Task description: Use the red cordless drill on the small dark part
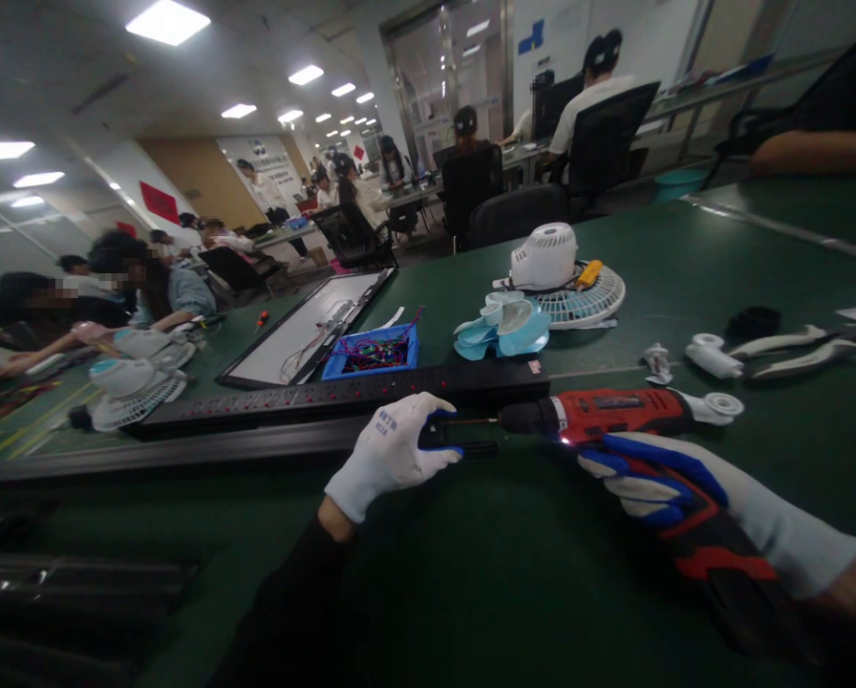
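My right hand (657, 487), in a white and blue glove, is wrapped round the handle of a red and black power drill (614, 411). The drill's long thin bit points left, its tip at the end of a long black bar (256, 441). Gloved too, my left hand (399, 444) grips a small black end piece (434, 432) on that bar between thumb and fingers. A small light glows under the drill's chuck. Just behind lies a black strip with red-marked sockets (342, 390). Whether the bit touches a screw is too small to tell.
Behind the strip are a blue box of wires (371, 352), a white panel (295, 334), blue fan blades (503, 327) and a white fan part (545, 256). Pliers (793, 352) lie at the right. Black profiles (76, 583) are at the lower left. Other people sit beyond the table.
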The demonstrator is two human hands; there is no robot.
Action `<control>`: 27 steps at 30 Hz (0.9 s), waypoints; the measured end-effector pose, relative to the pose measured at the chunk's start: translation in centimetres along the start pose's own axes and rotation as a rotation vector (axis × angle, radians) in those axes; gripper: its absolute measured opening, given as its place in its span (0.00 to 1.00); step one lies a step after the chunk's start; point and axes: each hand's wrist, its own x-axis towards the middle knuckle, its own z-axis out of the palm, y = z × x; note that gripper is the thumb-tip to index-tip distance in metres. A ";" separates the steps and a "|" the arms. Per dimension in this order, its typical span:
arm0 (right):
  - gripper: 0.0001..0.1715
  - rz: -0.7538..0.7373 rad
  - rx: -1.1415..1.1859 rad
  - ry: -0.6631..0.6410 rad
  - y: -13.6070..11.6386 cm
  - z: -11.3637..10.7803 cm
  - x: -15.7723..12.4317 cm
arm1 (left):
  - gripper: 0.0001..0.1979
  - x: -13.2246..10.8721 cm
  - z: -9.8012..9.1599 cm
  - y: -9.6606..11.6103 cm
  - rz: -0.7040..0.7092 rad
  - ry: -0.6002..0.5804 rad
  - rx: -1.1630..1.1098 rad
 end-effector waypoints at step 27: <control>0.16 -0.057 0.140 0.104 0.4 -0.3 0.2 | 0.25 -0.1 0.0 0.0 -0.007 0.012 -0.002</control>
